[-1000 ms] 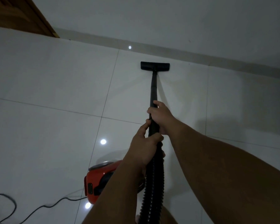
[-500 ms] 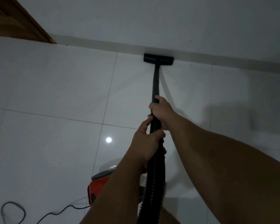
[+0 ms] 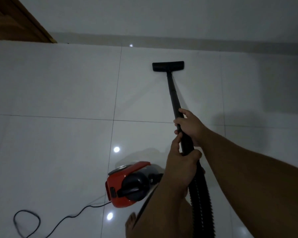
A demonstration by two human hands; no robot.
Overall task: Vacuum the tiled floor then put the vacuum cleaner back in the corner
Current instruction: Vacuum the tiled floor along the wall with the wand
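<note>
A black vacuum wand (image 3: 172,93) runs from my hands to its flat floor head (image 3: 168,66), which rests on the white tiled floor (image 3: 58,86) a short way from the wall. My right hand (image 3: 192,125) grips the wand higher up. My left hand (image 3: 181,162) grips it lower, where the ribbed black hose (image 3: 200,203) begins. The red and black canister body (image 3: 127,184) sits on the floor to the left of my left forearm, partly hidden by it.
A black power cord (image 3: 58,220) trails left from the canister and loops near the bottom left. A wooden door frame (image 3: 15,19) stands at the top left. A grey skirting (image 3: 196,42) lines the white wall. My bare foot (image 3: 131,224) shows below the canister.
The floor head has been pulled back from the skirting toward me. More of the canister and cord now shows. Both hands keep their grip on the wand.
</note>
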